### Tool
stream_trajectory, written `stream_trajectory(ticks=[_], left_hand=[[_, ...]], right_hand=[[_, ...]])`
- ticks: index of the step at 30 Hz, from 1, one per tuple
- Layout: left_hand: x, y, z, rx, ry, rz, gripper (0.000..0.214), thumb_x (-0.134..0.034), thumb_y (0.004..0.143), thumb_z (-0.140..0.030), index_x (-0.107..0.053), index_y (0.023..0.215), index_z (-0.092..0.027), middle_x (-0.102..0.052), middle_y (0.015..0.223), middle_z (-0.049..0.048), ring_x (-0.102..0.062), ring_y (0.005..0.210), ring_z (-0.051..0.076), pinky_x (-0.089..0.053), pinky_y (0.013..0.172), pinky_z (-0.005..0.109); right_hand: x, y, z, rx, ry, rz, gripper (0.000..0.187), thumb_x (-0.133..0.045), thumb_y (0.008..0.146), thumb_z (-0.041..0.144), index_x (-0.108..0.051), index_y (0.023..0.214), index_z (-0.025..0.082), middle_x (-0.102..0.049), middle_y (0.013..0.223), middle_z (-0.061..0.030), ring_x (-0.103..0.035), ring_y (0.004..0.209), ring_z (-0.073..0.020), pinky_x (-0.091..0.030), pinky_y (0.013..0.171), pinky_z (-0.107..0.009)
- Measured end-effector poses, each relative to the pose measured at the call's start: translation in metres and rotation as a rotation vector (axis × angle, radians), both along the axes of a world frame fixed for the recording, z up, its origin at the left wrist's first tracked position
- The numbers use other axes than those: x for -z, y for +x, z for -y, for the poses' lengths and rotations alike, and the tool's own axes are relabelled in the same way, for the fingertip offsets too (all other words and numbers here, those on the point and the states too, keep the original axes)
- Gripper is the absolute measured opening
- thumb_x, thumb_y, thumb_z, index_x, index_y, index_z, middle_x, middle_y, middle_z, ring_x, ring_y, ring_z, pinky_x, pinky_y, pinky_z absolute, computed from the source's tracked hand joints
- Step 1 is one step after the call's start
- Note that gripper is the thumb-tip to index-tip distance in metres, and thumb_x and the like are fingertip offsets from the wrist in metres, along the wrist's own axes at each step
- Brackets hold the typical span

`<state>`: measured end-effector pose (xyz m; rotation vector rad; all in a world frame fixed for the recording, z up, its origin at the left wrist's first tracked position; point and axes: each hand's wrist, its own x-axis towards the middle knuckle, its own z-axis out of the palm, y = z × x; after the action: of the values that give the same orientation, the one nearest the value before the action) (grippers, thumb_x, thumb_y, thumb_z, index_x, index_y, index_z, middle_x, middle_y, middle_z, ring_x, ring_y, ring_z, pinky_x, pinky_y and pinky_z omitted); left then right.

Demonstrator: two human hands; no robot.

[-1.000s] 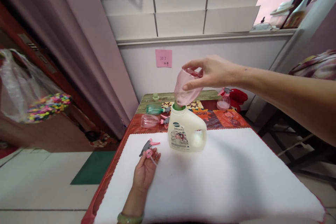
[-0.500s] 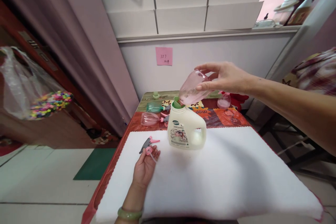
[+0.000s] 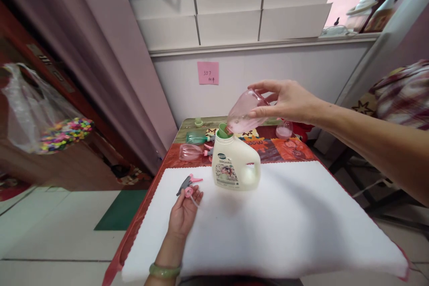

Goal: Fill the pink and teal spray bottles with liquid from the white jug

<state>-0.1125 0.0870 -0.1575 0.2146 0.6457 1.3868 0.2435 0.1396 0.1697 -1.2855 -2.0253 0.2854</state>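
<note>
My right hand (image 3: pixel 288 100) grips a clear pink bottle (image 3: pixel 243 111), tilted with its mouth down into a green funnel (image 3: pixel 223 130). The funnel sits in the neck of a cream detergent jug (image 3: pixel 234 163) standing on the white cloth (image 3: pixel 284 219). My left hand (image 3: pixel 183 212) rests palm up on the cloth to the jug's left, its fingers curled round a pink and grey spray head (image 3: pixel 187 185) with a thin tube. A green bracelet (image 3: pixel 165 270) circles that wrist.
Behind the jug, a green spray bottle (image 3: pixel 196 137) and a pink one (image 3: pixel 191 153) lie on the red patterned tabletop. Another pink spray bottle (image 3: pixel 284 130) stands at the back right, a small green cap (image 3: pixel 199 121) at the back. A bag of coloured beads (image 3: pixel 63 132) hangs left.
My right hand has tilted the pink bottle from nearly upright over the funnel to a slanted pour and shifted slightly right. The left hand has stayed in place.
</note>
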Motion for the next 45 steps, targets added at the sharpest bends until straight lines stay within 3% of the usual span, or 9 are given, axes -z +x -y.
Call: stream_trajectory(ticks=[11,15,22,24,27,31,36,40,45], left_hand=[[-0.011,0.005,0.003,-0.035,-0.036,-0.013,0.038,-0.041,0.104,-0.021,-0.076,0.093,-0.01,-0.079,0.095,0.0164,-0.077,0.087,0.022,-0.061,0.092,0.042],[-0.016,0.008,0.004,-0.042,-0.049,-0.012,0.041,-0.039,0.104,-0.02,-0.076,0.091,-0.01,-0.079,0.094,0.0173,-0.077,0.086,0.022,-0.062,0.09,0.042],[-0.041,0.019,0.006,-0.118,-0.058,-0.004,0.04,-0.039,0.104,-0.017,-0.074,0.084,-0.01,-0.079,0.091,0.0179,-0.077,0.079,0.022,-0.064,0.084,0.042],[-0.061,0.02,0.006,-0.161,-0.033,0.004,0.038,-0.04,0.104,-0.019,-0.074,0.089,-0.011,-0.079,0.094,0.0165,-0.076,0.078,0.02,-0.063,0.086,0.041],[-0.099,0.021,0.005,-0.225,0.015,0.016,0.033,-0.042,0.104,-0.02,-0.073,0.103,-0.011,-0.079,0.1,0.015,-0.075,0.076,0.016,-0.062,0.085,0.035],[-0.148,0.027,0.009,-0.276,0.096,0.017,0.034,-0.041,0.105,-0.021,-0.07,0.121,-0.014,-0.078,0.1,0.0124,-0.075,0.08,0.015,-0.062,0.08,0.029],[-0.177,0.044,0.022,-0.278,0.086,-0.008,0.037,-0.037,0.107,-0.024,-0.068,0.122,-0.014,-0.078,0.095,0.0102,-0.071,0.069,0.012,-0.061,0.066,0.022],[-0.182,0.052,0.03,-0.232,0.098,-0.019,0.033,-0.04,0.106,-0.024,-0.068,0.116,-0.012,-0.078,0.095,0.0107,-0.07,0.066,0.012,-0.06,0.062,0.023],[-0.183,0.058,0.033,-0.218,0.123,-0.056,0.026,-0.046,0.104,-0.024,-0.068,0.102,-0.011,-0.077,0.095,0.0108,-0.07,0.067,0.012,-0.059,0.062,0.024]], right_hand=[[0.006,0.009,0.002,0.008,0.003,-0.088,0.073,-0.089,0.065,0.051,-0.07,0.13,0.023,-0.076,0.113,-0.0092,-0.075,0.093,-0.0284,-0.062,0.089,-0.048],[0.022,0.017,0.007,0.011,-0.089,-0.262,0.074,-0.091,0.063,0.049,-0.069,0.129,0.024,-0.075,0.118,-0.0106,-0.074,0.098,-0.0296,-0.064,0.083,-0.046],[0.116,0.016,0.04,0.004,-0.405,-1.046,0.056,-0.08,0.075,0.058,-0.07,0.119,0.026,-0.074,0.123,-0.0103,-0.074,0.101,-0.0295,-0.066,0.075,-0.043],[0.151,0.006,0.064,-0.087,-0.481,-1.221,0.053,-0.071,0.082,0.064,-0.069,0.123,0.03,-0.068,0.137,-0.0089,-0.07,0.115,-0.0307,-0.066,0.077,-0.042],[0.198,-0.012,0.106,-0.041,-0.628,-1.349,0.053,-0.072,0.082,0.063,-0.069,0.123,0.03,-0.065,0.141,-0.0109,-0.068,0.118,-0.0321,-0.065,0.075,-0.041],[0.236,-0.029,0.15,0.005,-0.707,-1.323,0.072,-0.083,0.077,0.047,-0.055,0.141,0.035,-0.06,0.146,-0.0126,-0.068,0.119,-0.035,-0.063,0.082,-0.046],[0.243,-0.031,0.168,0.029,-0.534,-1.187,0.073,-0.083,0.076,0.04,-0.054,0.143,0.035,-0.053,0.152,-0.0111,-0.062,0.126,-0.0356,-0.061,0.09,-0.047],[0.237,-0.027,0.168,0.022,-0.411,-1.158,0.072,-0.08,0.079,0.039,-0.052,0.145,0.034,-0.049,0.155,-0.0109,-0.061,0.127,-0.0356,-0.062,0.09,-0.046],[0.234,-0.026,0.17,-0.001,-0.447,-1.138,0.068,-0.078,0.08,0.036,-0.053,0.143,0.035,-0.051,0.152,-0.0105,-0.062,0.127,-0.0356,-0.062,0.088,-0.046]])
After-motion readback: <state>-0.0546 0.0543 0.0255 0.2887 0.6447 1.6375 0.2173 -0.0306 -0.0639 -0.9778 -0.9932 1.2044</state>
